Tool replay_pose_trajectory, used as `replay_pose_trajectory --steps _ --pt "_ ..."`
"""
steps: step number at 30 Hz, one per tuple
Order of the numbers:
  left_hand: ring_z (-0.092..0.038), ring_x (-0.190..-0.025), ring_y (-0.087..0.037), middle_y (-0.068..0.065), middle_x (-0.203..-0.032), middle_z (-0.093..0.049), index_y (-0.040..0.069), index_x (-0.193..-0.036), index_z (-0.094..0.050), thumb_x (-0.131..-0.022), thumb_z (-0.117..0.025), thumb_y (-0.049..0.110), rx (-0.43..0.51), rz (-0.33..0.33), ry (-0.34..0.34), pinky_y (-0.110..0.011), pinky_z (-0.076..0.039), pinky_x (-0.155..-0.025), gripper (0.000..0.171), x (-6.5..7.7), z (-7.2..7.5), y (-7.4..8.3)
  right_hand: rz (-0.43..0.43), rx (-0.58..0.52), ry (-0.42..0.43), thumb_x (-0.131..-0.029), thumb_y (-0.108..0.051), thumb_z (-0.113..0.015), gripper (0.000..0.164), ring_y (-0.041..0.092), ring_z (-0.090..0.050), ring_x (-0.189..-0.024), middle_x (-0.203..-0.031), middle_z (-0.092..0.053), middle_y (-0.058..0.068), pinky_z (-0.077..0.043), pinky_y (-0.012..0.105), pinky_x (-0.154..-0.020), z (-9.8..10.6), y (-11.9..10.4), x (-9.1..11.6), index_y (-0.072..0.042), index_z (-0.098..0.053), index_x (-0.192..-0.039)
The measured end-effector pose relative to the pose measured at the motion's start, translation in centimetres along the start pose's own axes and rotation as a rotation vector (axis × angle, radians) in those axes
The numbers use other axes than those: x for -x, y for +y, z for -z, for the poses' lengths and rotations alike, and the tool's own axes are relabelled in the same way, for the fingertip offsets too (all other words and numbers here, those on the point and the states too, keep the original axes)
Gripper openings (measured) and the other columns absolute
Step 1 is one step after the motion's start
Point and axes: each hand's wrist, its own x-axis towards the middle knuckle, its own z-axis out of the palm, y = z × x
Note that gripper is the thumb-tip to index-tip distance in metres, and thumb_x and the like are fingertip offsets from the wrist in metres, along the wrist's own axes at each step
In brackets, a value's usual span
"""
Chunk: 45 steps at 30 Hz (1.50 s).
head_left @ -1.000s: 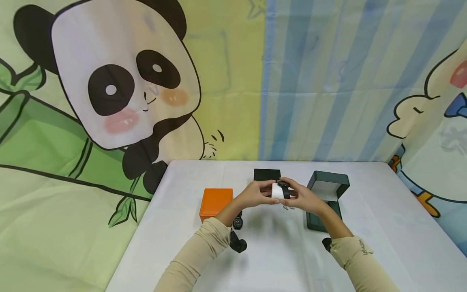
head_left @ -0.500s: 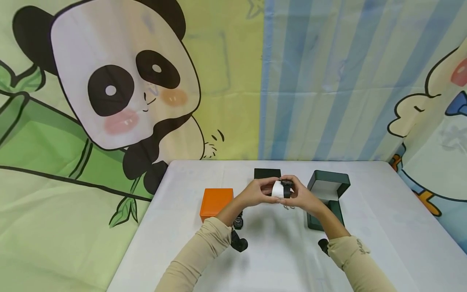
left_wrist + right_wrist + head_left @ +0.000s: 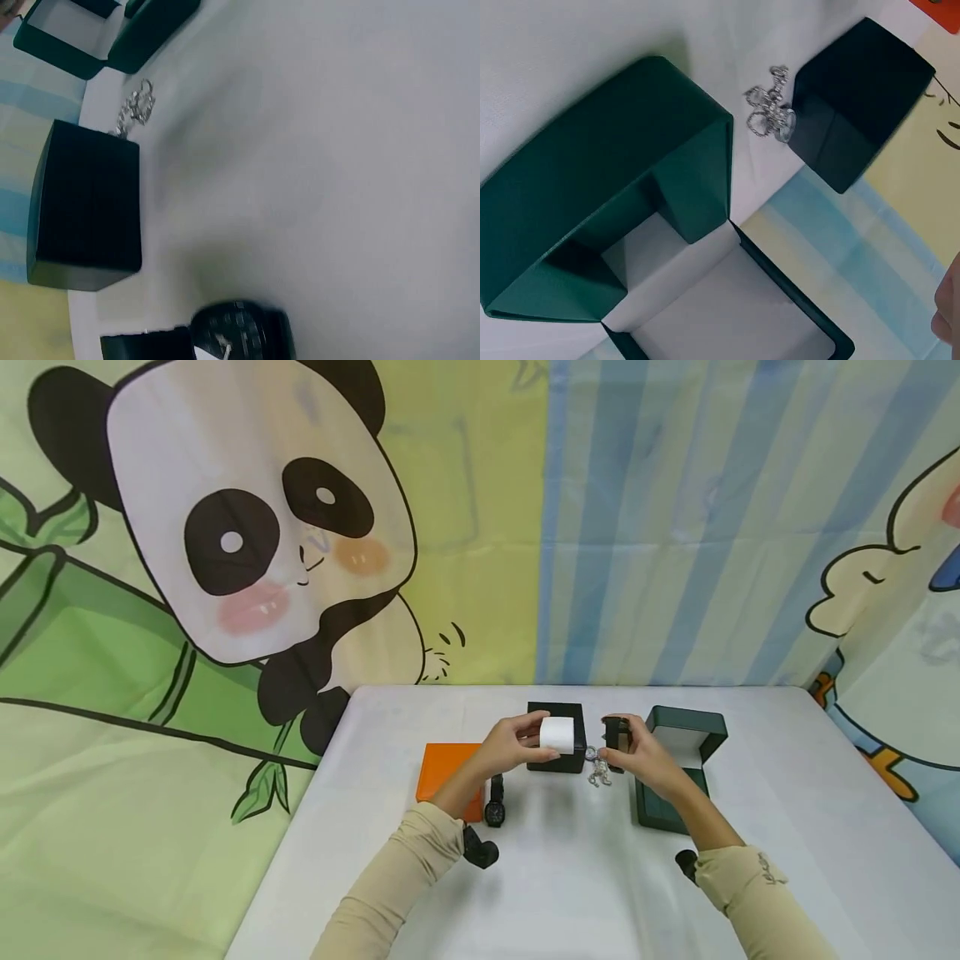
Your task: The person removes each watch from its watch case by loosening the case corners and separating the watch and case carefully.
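My left hand point(image 3: 510, 745) holds a white watch pillow point(image 3: 557, 735) between thumb and fingers, raised in front of the black box point(image 3: 555, 765). A short gap to the right, my right hand point(image 3: 651, 760) pinches a black watch point(image 3: 617, 745), which is apart from the pillow. Below and between the hands lies a silver chain-like trinket point(image 3: 600, 774), also seen beside the black box in the right wrist view as a silver cluster point(image 3: 769, 112). Neither wrist view shows the held pillow or watch.
A dark green box point(image 3: 686, 720) stands with its lid raised at the right. At the left, an orange box point(image 3: 446, 767) has a second black watch point(image 3: 495, 812) lying next to it. A printed curtain point(image 3: 480, 610) hangs behind the white table point(image 3: 570, 893).
The black watch was around the white pillow between both hands; it is now off it. My right hand has moved right with the watch, and my left slightly left with the pillow.
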Motion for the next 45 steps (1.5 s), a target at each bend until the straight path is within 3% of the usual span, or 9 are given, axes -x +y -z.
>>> replay_pose_trajectory --steps 5,11,17,22,30,34,37,40,45 --pt "-0.055 -0.115 -0.022 -0.012 -0.13 -0.052 0.005 -0.136 -0.042 -0.075 -0.074 0.014 -0.019 -0.003 -0.048 -0.028 -0.051 -0.086 0.07 0.2 -0.7 0.4 0.008 0.013 0.002 -0.087 -0.022 -0.062 0.065 0.016 -0.048 -0.09 -0.118 -0.038 0.02 -0.048 0.028 -0.069 -0.2 0.5 0.0 -0.001 -0.025 -0.136" --pt "-0.057 -0.113 -0.023 -0.014 -0.127 -0.054 0.003 -0.135 -0.043 -0.076 -0.074 0.012 -0.033 0.004 -0.07 -0.027 -0.051 -0.086 0.068 0.0 -1.7 -0.2 0.102 0.03 0.067 -0.09 -0.019 -0.058 0.058 0.0 -0.056 -0.09 -0.115 -0.045 0.021 -0.049 0.021 -0.07 1.0 1.0 0.8 -0.003 -0.029 -0.137" --pt "-0.055 -0.116 -0.024 -0.014 -0.13 -0.052 0.002 -0.137 -0.039 -0.075 -0.074 0.014 -0.004 0.03 -0.137 -0.028 -0.049 -0.088 0.073 -0.1 -2.5 -1.1 0.01 0.169 0.143 -0.087 -0.03 -0.062 0.054 -0.007 -0.055 -0.092 -0.114 -0.057 0.018 -0.052 0.029 -0.079 3.1 1.3 2.7 -0.006 -0.042 -0.131" --pt "-0.054 -0.117 -0.026 -0.014 -0.13 -0.051 0.001 -0.138 -0.038 -0.074 -0.075 0.014 -0.013 0.018 -0.159 -0.029 -0.049 -0.089 0.074 0.1 -2.7 -1.6 -0.054 0.267 0.175 -0.085 -0.033 -0.063 0.049 0.003 -0.058 -0.088 -0.107 -0.063 0.016 -0.051 0.043 -0.081 5.1 1.5 4.6 -0.007 -0.047 -0.123" --pt "-0.053 -0.117 -0.027 -0.016 -0.133 -0.048 0.0 -0.137 -0.038 -0.075 -0.074 0.014 -0.025 0.024 -0.184 -0.03 -0.048 -0.09 0.073 0.8 -2.4 -2.1 -0.145 0.333 0.119 -0.084 -0.024 -0.066 0.04 0.008 -0.061 -0.08 -0.099 -0.065 0.016 -0.05 0.029 -0.073 9.7 1.8 8.0 0.001 -0.046 -0.109" --pt "-0.054 -0.116 -0.025 -0.014 -0.133 -0.049 0.001 -0.137 -0.04 -0.075 -0.075 0.014 -0.046 0.011 -0.189 -0.029 -0.048 -0.09 0.072 0.8 -2.5 -2.2 -0.234 0.488 0.145 -0.084 -0.03 -0.065 0.044 0.023 -0.061 -0.087 -0.098 -0.065 0.016 -0.049 0.04 -0.073 11.3 3.0 9.2 0.001 -0.051 -0.113" --pt "-0.055 -0.115 -0.024 -0.013 -0.132 -0.05 0.0 -0.136 -0.04 -0.074 -0.075 0.015 -0.061 0.013 -0.197 -0.029 -0.048 -0.09 0.072 0.9 -2.6 -2.2 -0.267 0.602 0.163 -0.086 -0.033 -0.062 0.051 0.038 -0.059 -0.094 -0.102 -0.065 0.023 -0.048 0.049 -0.072 11.5 4.5 9.5 0.004 -0.054 -0.119" --pt "-0.055 -0.114 -0.024 -0.014 -0.131 -0.05 0.0 -0.136 -0.041 -0.074 -0.075 0.015 -0.07 0.011 -0.203 -0.028 -0.047 -0.091 0.072 1.1 -2.7 -2.3 -0.253 0.666 0.181 -0.086 -0.027 -0.062 0.046 0.045 -0.056 -0.099 -0.105 -0.063 0.027 -0.048 0.053 -0.073 11.1 6.2 9.5 0.005 -0.057 -0.118" --pt "-0.055 -0.115 -0.026 -0.015 -0.131 -0.05 0.0 -0.136 -0.04 -0.074 -0.075 0.016 -0.071 0.015 -0.204 -0.029 -0.047 -0.091 0.073 1.6 -2.4 -2.6 -0.197 0.725 0.262 -0.082 -0.012 -0.065 0.034 0.042 -0.057 -0.096 -0.11 -0.061 0.028 -0.049 0.044 -0.068 9.9 8.5 9.0 -0.002 -0.063 -0.114"
